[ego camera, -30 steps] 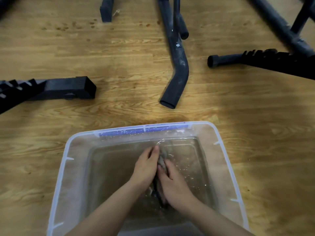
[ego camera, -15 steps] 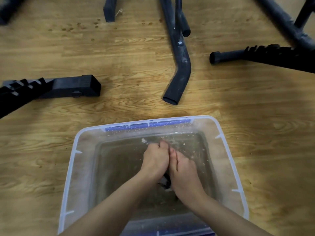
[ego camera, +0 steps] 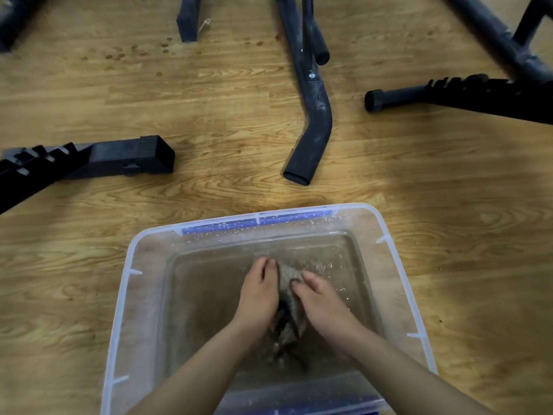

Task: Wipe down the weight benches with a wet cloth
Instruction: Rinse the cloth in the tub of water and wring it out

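Note:
A clear plastic tub (ego camera: 125,289) of murky water sits on the wooden floor in front of me. Both my hands are down in the water. My left hand (ego camera: 258,295) and my right hand (ego camera: 321,304) press a grey wet cloth (ego camera: 288,290) between them, one on each side. The cloth's lower part trails underwater between my wrists. Black weight bench frames lie beyond the tub: a square foot bar (ego camera: 119,158) at the left, a bent tube leg (ego camera: 314,127) in the middle, and a toothed bar (ego camera: 466,95) at the right.
The floor is light wood planking with small brown spots (ego camera: 134,52) near the top left. More black frame legs (ego camera: 188,19) cross the top edge. The tub's near rim shows a blue strip (ego camera: 323,407).
My hands have shifted within the water, from pressed tight together to slightly apart, and the grey cloth now shows between them. The view has moved a little toward the tub.

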